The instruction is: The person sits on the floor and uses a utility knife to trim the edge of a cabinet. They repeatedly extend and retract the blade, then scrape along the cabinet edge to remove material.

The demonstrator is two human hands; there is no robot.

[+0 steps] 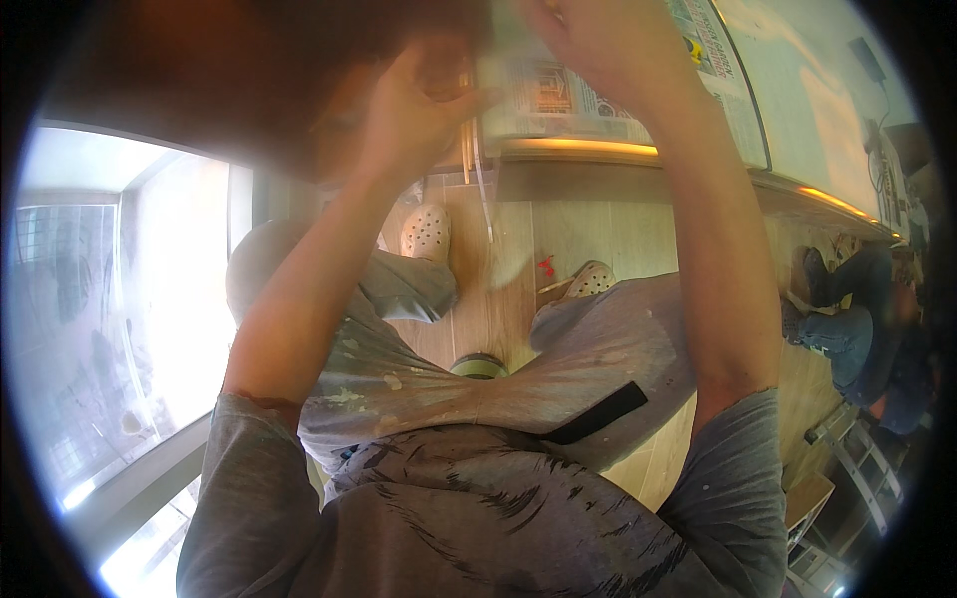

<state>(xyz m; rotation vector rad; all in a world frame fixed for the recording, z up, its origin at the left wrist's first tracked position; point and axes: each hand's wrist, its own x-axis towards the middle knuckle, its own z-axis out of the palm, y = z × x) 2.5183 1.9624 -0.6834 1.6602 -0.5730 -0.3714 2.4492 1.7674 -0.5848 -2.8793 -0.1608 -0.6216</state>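
My left hand [419,100] is raised at the top, beside a dark brown, blurred surface [229,70]. Its thumb stands apart from the curled fingers, and I see nothing held between them. Thin pale strips [467,149] hang just beside that thumb. Over newspaper sheets [558,95] on a light counter, my right hand [588,35] reaches up to the picture's upper edge. Its fingers are bent together, partly cut off and blurred; what they pinch, if anything, cannot be made out.
The counter's front edge [578,148] glows orange. A bright glass window [80,299] fills the left side. A small red thing [545,265] lies on the wooden floor between my feet. At the right are another person's legs [847,329] and a metal ladder [862,463].
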